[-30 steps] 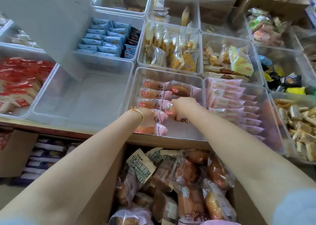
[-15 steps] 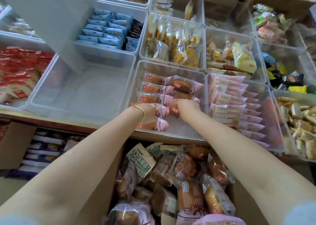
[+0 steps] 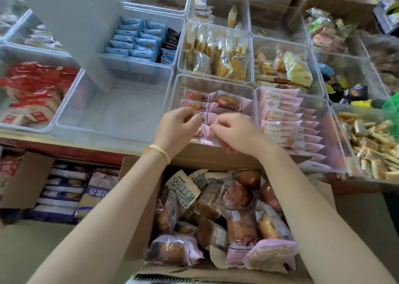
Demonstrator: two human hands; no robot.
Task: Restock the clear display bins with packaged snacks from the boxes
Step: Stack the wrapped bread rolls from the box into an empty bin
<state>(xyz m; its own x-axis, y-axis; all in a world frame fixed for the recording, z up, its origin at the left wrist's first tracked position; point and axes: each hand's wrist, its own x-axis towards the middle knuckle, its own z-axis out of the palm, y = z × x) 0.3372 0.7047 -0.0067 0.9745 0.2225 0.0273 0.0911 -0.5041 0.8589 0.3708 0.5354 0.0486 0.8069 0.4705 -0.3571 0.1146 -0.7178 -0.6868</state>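
Observation:
A clear display bin (image 3: pixel 216 79) in the front row holds several pink-wrapped cakes (image 3: pixel 228 101) laid in rows. My left hand (image 3: pixel 177 130) and my right hand (image 3: pixel 237 132) hover over its near part, fingers curled, each pinching an edge of a pink-wrapped cake (image 3: pixel 206 121) between them. Below the counter an open cardboard box (image 3: pixel 216 273) is full of the same kind of packaged cakes (image 3: pixel 235 219). A yellow band sits on my left wrist.
To the left lies an empty clear bin (image 3: pixel 116 115), with a bin of red packets (image 3: pixel 32 89) beyond it. A bin of pink packets (image 3: pixel 287 119) stands to the right. More filled bins line the back rows. Another box (image 3: pixel 64 188) sits lower left.
Both hands have lifted from the bin floor and drawn back toward its near edge, coming together on one pink-wrapped cake. The view has shifted slightly.

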